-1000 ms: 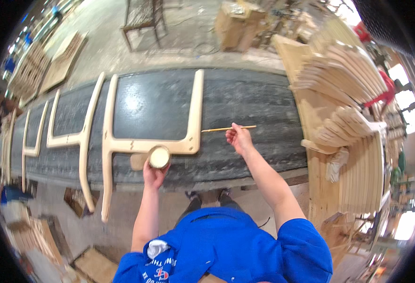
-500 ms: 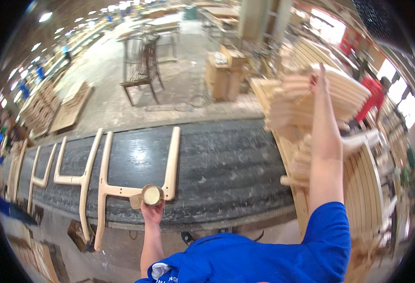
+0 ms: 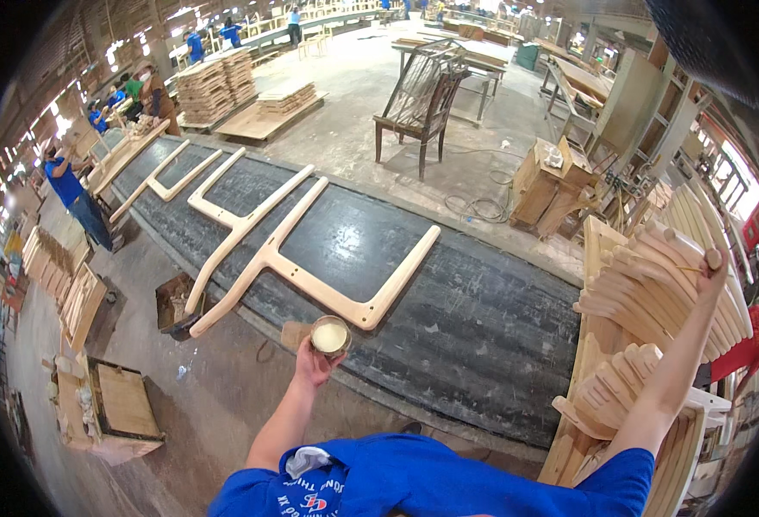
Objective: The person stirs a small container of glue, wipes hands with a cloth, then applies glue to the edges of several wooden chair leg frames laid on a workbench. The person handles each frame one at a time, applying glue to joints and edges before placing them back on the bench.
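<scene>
At the far left, a co-worker [image 3: 71, 185] in a blue shirt stands beside the long, dark-topped table [image 3: 491, 332]. Three pale wooden frames lie flat along its surface: the far frame [image 3: 150, 180], the middle frame [image 3: 238, 227] and, closest to the wearer, the near frame [image 3: 317, 291], with dark dots along its crossbar. Judged from their shape, each already has a long post, a crossbar and a short post brought together; whether the joints are finished cannot be told. Below the near frame, the left hand [image 3: 313, 366] has its grip wrapped around a round cup [image 3: 331, 335] of cream-coloured material, opened only to the cup's width; the near frame's crossbar lies just beyond this grip, toward the far side of the table. A small wooden block [image 3: 292, 334] shows immediately left of the cup. At the right, the upper stack [image 3: 646, 276] of curved wooden pieces and the lower stack [image 3: 612, 388] appear to be loose parts, not yet joined into any frame. The right hand [image 3: 714, 272] reaches to the outer end of the upper stack, well apart from the near frame; its fingers look curled, a thin yellowish stick [image 3: 688, 270] showing beside them, but what this grip has hold of cannot be told.
</scene>
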Demonstrator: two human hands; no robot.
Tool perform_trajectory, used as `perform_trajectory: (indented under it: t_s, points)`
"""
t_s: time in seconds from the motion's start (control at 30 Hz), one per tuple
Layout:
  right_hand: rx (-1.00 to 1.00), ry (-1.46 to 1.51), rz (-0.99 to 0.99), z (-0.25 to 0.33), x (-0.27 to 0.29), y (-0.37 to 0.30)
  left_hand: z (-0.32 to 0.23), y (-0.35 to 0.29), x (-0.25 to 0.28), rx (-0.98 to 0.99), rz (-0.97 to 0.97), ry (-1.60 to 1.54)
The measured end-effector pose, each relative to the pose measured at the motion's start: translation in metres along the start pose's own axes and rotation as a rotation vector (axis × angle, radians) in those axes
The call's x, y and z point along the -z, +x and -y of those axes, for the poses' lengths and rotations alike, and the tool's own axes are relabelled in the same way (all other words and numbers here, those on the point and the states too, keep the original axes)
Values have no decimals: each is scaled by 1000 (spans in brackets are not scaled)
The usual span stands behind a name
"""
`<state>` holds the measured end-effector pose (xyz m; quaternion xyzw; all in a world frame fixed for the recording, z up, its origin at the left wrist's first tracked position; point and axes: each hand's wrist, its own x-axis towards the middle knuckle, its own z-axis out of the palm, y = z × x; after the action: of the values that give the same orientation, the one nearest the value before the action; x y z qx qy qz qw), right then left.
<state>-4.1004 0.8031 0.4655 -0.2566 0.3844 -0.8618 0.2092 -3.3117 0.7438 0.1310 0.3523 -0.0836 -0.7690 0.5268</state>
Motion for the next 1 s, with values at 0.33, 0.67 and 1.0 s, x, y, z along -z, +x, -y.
perform_trajectory:
  t_s: [0.33, 0.67, 1.0]
  points:
    - [-112, 2, 253, 48, 9, -237, -4, -17, 4, 107, 165, 84]
    - [-401, -230, 201, 39, 11, -419, -5, -77, 64, 169, 358, 24]
    - [-654, -413, 388, -35, 5, -522, 5, -100, 96, 170, 141, 31]
